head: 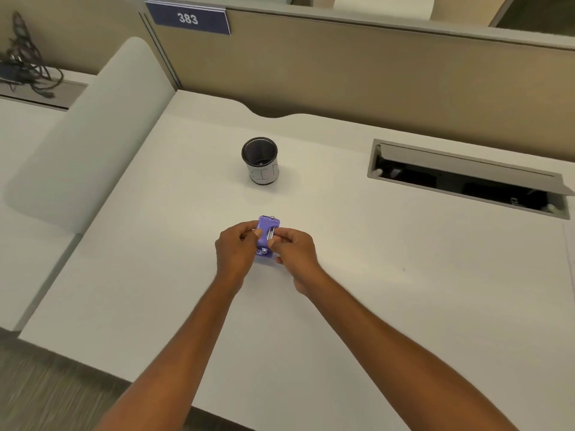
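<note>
a small purple gadget (265, 228) with two bright metal rods down its face sits near the middle of the view, held between both hands over the white worktop (373, 275). its long side runs from 12 to 6 o'clock. whether its lower end touches the worktop cannot be told.

the left grip (236, 250) comes in from 9 o'clock of the gadget, fingers curled round its left edge and the thumb pressed on its face. the right grip (295, 250) closes in from 3 o'clock – thumb and forefinger pinch at the rods on the right side, and the other fingers are tucked below. both forearms are bare and reach in from 6 o'clock.

at 12 o'clock of the gadget, well apart from it, a pen cup (260, 161) stands upright – dark inside, pale outside. between 2 and 3 o'clock an open cable hatch (466, 169) is let into the worktop, its lid tipped up. at 11 o'clock a blue sign (188, 18) reading 383 hangs on the tan partition (342, 66). at 10 o'clock, on the next desk, lies a tangle of dark cables (26, 66).
</note>
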### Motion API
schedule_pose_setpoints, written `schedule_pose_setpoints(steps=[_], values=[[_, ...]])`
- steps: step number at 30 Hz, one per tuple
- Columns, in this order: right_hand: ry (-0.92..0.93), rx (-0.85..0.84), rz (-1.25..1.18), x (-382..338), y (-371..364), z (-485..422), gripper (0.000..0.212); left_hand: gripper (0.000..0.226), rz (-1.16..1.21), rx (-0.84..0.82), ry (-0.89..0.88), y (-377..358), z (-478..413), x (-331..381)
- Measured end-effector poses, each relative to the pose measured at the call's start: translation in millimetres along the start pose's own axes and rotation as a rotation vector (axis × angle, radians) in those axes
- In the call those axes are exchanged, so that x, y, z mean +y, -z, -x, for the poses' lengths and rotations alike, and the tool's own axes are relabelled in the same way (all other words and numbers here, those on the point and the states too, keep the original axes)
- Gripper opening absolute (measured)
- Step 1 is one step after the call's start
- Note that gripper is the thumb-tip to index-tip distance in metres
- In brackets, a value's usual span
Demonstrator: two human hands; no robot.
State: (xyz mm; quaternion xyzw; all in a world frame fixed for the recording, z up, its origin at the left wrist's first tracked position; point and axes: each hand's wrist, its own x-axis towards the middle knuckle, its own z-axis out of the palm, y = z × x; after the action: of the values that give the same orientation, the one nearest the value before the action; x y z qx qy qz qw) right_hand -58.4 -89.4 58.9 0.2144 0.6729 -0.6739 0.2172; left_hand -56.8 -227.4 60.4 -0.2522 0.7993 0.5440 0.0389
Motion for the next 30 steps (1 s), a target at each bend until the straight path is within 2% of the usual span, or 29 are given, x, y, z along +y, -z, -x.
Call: schedule_pose_setpoints(steps=[10, 12, 14, 17, 21, 23, 26, 28, 30], values=[[-0.039, 0.049, 0.026, 5, -36, -15, 0.004, 0.023, -0.025, -0.013, 0.021, 19, -29, -22], [-0.039, 0.043, 0.043, 6, -37, -16, 0.011, 0.025, -0.026, -0.015, 0.025, 20, -30, -25], [-0.04, 0.05, 0.05, 9, -38, -15, 0.008, 0.026, -0.024, -0.02, 0.025, 20, -30, -28], [-0.032, 0.064, 0.069, 13, -39, -15, 0.018, 0.028, -0.024, -0.017, 0.018, 20, -29, -31], [-0.013, 0.042, 0.074, 13, -37, -16, 0.006, 0.029, -0.029, -0.01, 0.014, 20, -31, -30], [-0.006, 0.021, 0.084, 13, -36, -16, 0.022, 0.029, -0.024, -0.005, 0.015, 20, -30, -30], [0.003, -0.024, 0.066, 13, -33, -15, 0.02, 0.028, -0.02, 0.024, 0.012, 20, -27, -29], [0.011, -0.041, 0.043, 13, -29, -12, 0.019, 0.03, -0.026, 0.094, 0.015, 19, -23, -28], [0.009, -0.028, 0.032, 12, -21, -10, 0.034, 0.033, -0.06, 0.198, 0.007, 19, -19, -26]])
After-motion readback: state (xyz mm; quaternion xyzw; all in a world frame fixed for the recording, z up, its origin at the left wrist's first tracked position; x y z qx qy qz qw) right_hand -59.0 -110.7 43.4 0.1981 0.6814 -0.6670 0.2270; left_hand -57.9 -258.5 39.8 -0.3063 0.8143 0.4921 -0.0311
